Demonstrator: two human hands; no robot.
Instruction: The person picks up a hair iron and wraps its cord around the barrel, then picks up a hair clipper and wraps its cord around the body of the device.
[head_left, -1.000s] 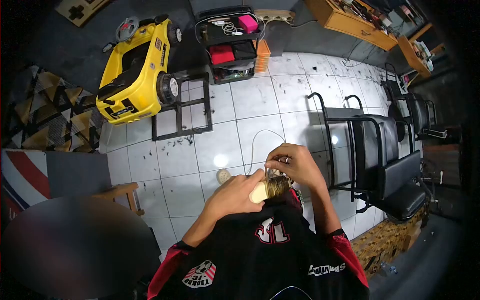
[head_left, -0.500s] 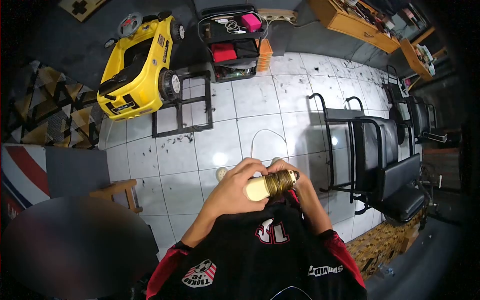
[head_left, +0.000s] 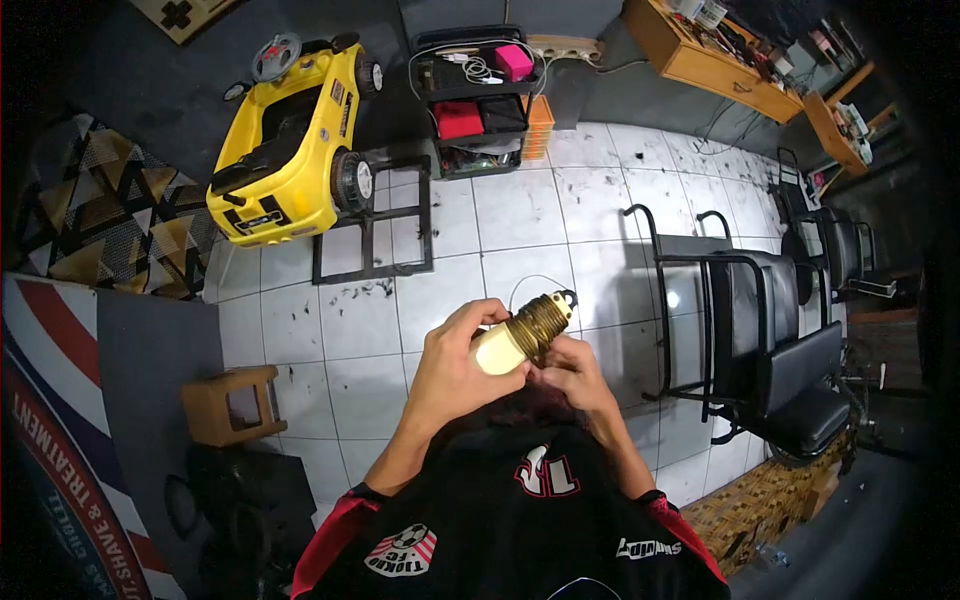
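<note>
My left hand (head_left: 452, 368) is wrapped around the cream body of a cream and gold tool (head_left: 522, 333), which looks like a hair clipper. The tool's gold end tilts up and to the right. My right hand (head_left: 572, 376) sits just under that gold part with its fingers pinched against the underside. A thin white cord (head_left: 522, 283) loops on the tiled floor behind the tool. Both hands are held in front of my black and red jersey (head_left: 520, 510).
A yellow toy car (head_left: 290, 150) stands at the back left beside a black metal frame (head_left: 370, 225). A black trolley (head_left: 478, 95) is behind it. Black chairs (head_left: 770, 330) line the right. A wooden stool (head_left: 228, 405) stands at the left.
The tool has risen and tilted upward in my left hand. My right hand moved from above the gold end to beneath it. The view shifted slightly.
</note>
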